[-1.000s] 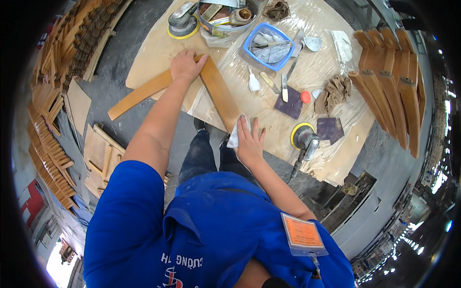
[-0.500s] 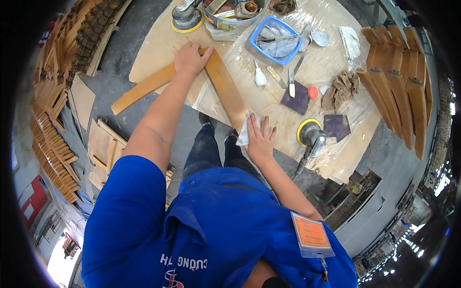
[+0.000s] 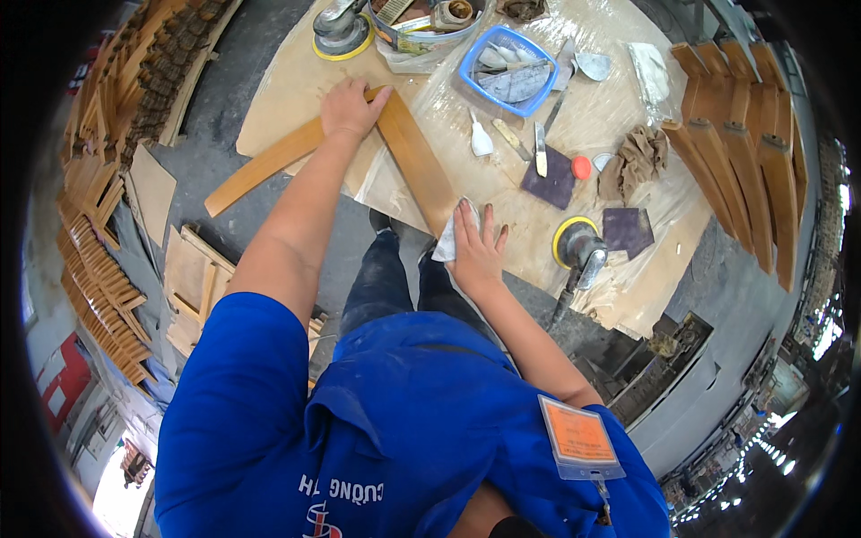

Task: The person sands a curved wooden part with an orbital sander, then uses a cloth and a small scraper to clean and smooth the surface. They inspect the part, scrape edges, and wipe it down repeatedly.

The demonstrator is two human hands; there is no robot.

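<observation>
An angled wooden furniture part (image 3: 417, 152) lies on the table edge, its two arms meeting far from me like an upturned V. At that joint my left hand (image 3: 350, 109) is closed over the wood, thumb on the right arm's top. My right hand (image 3: 478, 251) is at the near end of the right arm, holding a white cloth (image 3: 445, 235) against the wood. The cloth shows beside the index finger; the other fingers are stretched and a little spread, and the thumb is hidden. The left arm of the wood (image 3: 260, 172) juts past the table edge.
A plastic-covered table (image 3: 395, 193) carries a disc sander (image 3: 574, 244), another sander (image 3: 343, 34), a blue tub of scrapers (image 3: 509, 72), a bucket of tools (image 3: 429, 31), dark abrasive sheets (image 3: 549, 177) and crumpled brown paper (image 3: 635, 160). Curved wooden parts (image 3: 744, 143) stand at right.
My right hand and the white cloth have shifted slightly up and left along the wood's near end. The left hand stays at the joint. The whole view has drifted a little.
</observation>
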